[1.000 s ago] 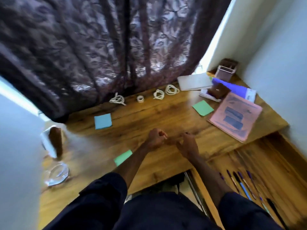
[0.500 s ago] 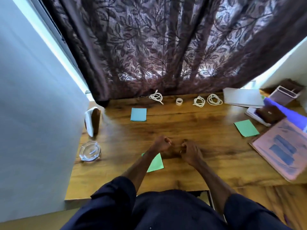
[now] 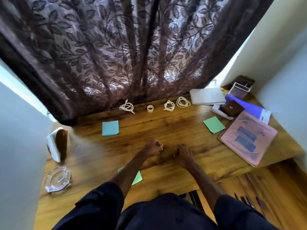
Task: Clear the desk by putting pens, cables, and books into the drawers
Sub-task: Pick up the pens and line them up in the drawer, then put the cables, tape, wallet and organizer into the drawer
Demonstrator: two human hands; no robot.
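Note:
My left hand (image 3: 152,147) and my right hand (image 3: 183,155) rest as loose fists side by side on the middle of the wooden desk (image 3: 166,128), holding nothing. Three white coiled cables (image 3: 127,107) (image 3: 169,105) (image 3: 182,102) lie along the far edge by the curtain. A pink book (image 3: 248,138) lies at the right, with a white notebook (image 3: 207,96) and a blue book (image 3: 249,107) behind it. An open drawer (image 3: 265,188) at the lower right holds several pens (image 3: 247,200).
A tape roll (image 3: 150,108), a blue sticky pad (image 3: 110,128), two green sticky pads (image 3: 214,124) (image 3: 137,177), a brown wallet (image 3: 231,107), a pen holder (image 3: 240,87), a glass ashtray (image 3: 58,179) and a napkin holder (image 3: 57,145) sit on the desk. A dark curtain (image 3: 132,47) hangs behind.
The view has swung back to the right, bringing the open drawer and pens into sight again. Both hands stay in the same fists on the desk.

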